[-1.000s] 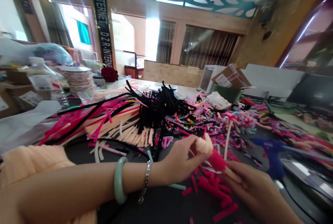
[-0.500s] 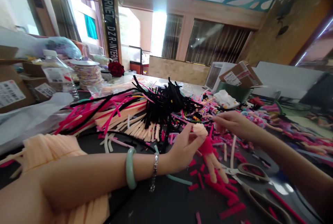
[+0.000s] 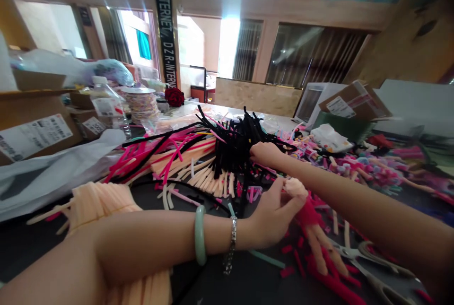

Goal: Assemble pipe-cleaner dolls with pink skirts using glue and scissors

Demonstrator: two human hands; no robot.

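My left hand, with a green bangle and a silver bracelet at its wrist, pinches a small pipe-cleaner doll by its pale, coiled head. The doll has a pinkish-red fuzzy body and two peach legs hanging down to the right. Beyond it, my right hand reaches to the front of a bundle of black pipe cleaners. Its fingers are curled closed, and their tips are hidden, so what they hold does not show. Peach and pink pipe cleaners lie fanned out left of the black bundle.
Scissors lie at the right under my right forearm, among red cut pieces. A peach pipe-cleaner bundle is beneath my left arm. Cardboard boxes, a plastic bottle and a spool stand at left. Finished-looking colourful pieces pile up right.
My right hand has moved left and away from me, from beside the doll to the black bundle. My left hand still holds the doll. The view has shifted slightly left.
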